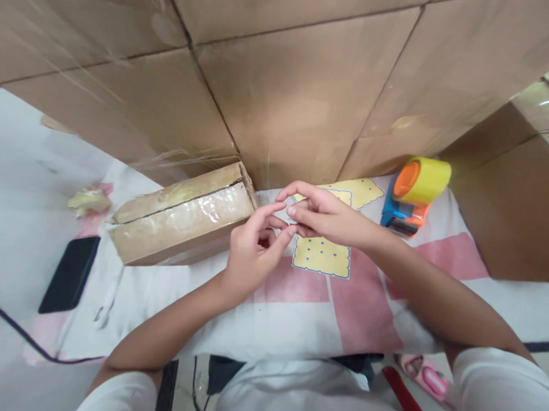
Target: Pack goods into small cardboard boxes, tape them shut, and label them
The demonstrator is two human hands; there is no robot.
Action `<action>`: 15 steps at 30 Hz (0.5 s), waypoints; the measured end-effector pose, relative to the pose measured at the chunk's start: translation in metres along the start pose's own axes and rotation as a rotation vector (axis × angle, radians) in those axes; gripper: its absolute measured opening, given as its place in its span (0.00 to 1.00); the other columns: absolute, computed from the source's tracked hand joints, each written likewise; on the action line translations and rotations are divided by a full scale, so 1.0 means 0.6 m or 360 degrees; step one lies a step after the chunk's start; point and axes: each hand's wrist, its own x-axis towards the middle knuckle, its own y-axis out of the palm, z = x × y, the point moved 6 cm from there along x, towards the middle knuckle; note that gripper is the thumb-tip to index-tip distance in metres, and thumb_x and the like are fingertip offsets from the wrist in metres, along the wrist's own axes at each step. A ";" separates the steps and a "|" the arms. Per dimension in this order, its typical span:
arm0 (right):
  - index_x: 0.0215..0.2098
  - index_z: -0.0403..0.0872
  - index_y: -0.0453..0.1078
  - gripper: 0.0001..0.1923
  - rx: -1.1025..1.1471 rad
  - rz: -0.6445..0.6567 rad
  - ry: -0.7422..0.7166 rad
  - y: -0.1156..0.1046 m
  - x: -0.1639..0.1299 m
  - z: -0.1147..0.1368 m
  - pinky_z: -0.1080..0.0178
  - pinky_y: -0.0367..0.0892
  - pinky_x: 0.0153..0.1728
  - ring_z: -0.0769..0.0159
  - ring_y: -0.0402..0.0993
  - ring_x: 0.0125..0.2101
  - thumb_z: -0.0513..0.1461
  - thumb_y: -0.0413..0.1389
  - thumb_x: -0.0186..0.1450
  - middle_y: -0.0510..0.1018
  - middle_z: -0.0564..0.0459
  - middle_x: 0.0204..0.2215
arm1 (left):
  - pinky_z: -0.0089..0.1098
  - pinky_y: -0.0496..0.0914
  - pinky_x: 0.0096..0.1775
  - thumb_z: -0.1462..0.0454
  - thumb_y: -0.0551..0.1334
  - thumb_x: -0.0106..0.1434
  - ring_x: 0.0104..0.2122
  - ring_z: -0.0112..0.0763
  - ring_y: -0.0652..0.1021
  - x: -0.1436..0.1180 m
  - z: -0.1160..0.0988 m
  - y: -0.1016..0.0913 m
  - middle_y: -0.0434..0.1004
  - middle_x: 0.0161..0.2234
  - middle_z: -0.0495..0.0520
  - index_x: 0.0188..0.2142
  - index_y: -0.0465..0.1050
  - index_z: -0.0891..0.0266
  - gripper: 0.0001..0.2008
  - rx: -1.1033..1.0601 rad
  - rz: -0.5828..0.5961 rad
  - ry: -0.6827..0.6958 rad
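Fig.: both hands meeting at centre, just above a pink-and-white patterned cloth w/ yellow squares. Left hand is curling partway, thumb and forefinger pinching toward the right hand, whose fingertips are touching the left's. Whatever is lying between the fingertips is too small to make out; can't tell if either hand is gripping anything.

Edges & room: a wall of stacked cardboard cartons is closing off the far side, w/ more cartons crowding in at right. Open cloth is lying only on the near side, btwn hands and body.

A small taped cardboard box is sitting just beside the left hand, nearly touching it. A tape dispenser, orange/blue w/ a yellow roll, is resting near the right hand, against the cartons.

Others: a dark phone and a black cable are lying well apart at left; a crumpled scrap beyond them. A pink item at lower right is partly cut off by the white sleeve.
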 end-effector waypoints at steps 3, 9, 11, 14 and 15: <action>0.52 0.50 0.62 0.09 -0.0066 0.0023 -0.0054 0.014 -0.008 0.006 0.69 0.58 0.25 0.73 0.64 0.24 0.40 0.53 0.74 0.68 0.63 0.23 | 0.25 0.74 0.29 0.60 0.64 0.71 0.24 0.24 0.78 0.005 -0.001 -0.001 0.83 0.30 0.50 0.47 0.75 0.61 0.09 -0.0067 0.0043 -0.0073; 0.53 0.48 0.60 0.15 -0.0083 0.0106 -0.0203 0.016 -0.012 0.018 0.67 0.65 0.32 0.72 0.70 0.30 0.38 0.57 0.70 0.74 0.60 0.29 | 0.25 0.74 0.32 0.61 0.62 0.72 0.29 0.25 0.81 0.008 0.002 -0.007 0.82 0.30 0.49 0.42 0.74 0.61 0.06 -0.0029 -0.0024 -0.0057; 0.51 0.48 0.60 0.16 -0.0157 0.0013 -0.0209 0.013 -0.010 0.015 0.67 0.66 0.32 0.72 0.71 0.31 0.38 0.59 0.68 0.75 0.60 0.30 | 0.24 0.74 0.31 0.61 0.60 0.73 0.28 0.24 0.80 0.007 0.002 -0.007 0.82 0.30 0.49 0.42 0.73 0.61 0.06 0.0002 -0.0030 -0.0009; 0.48 0.48 0.61 0.12 -0.0262 -0.0118 -0.0257 0.015 -0.008 0.014 0.68 0.63 0.30 0.72 0.70 0.28 0.37 0.57 0.68 0.74 0.61 0.27 | 0.25 0.73 0.33 0.60 0.59 0.74 0.29 0.24 0.80 0.003 0.005 -0.009 0.81 0.31 0.49 0.42 0.72 0.61 0.07 0.0096 -0.0027 0.0027; 0.47 0.48 0.62 0.10 -0.0306 -0.0146 -0.0307 0.018 -0.008 0.017 0.68 0.62 0.29 0.73 0.69 0.27 0.37 0.56 0.67 0.74 0.62 0.26 | 0.25 0.73 0.33 0.60 0.58 0.74 0.29 0.24 0.80 0.001 0.007 -0.010 0.81 0.30 0.49 0.42 0.71 0.60 0.07 0.0128 -0.0025 0.0018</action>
